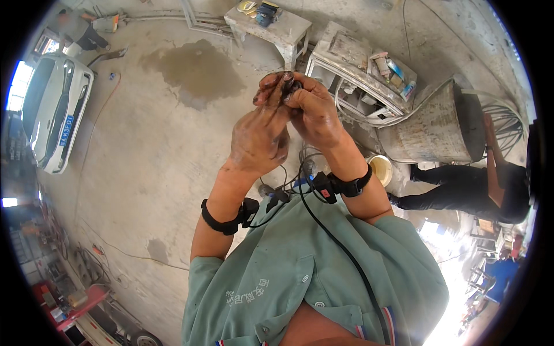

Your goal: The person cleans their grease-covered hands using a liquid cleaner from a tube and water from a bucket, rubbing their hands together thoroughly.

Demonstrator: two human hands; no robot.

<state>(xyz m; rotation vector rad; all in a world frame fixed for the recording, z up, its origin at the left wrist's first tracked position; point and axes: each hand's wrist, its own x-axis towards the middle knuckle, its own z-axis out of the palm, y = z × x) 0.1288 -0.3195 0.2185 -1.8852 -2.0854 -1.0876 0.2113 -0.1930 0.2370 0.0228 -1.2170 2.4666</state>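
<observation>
My left hand (259,138) and my right hand (314,115) are raised together in the centre, grimy with dark smears. Both sets of fingers are curled and pressed against each other at the top, with the left fingertips crossing the right thumb. Whether a small dark item is between them I cannot make out. Black straps with small boxes and cables sit on both my forearms, above my green shirt (265,271).
A white car (52,115) and a person (81,29) are at upper left. A dirty bench (277,29), a metal cabinet (352,57), a large drum (421,132) and a bucket (381,170) stand ahead and right, where a co-worker in dark clothes (450,190) is present.
</observation>
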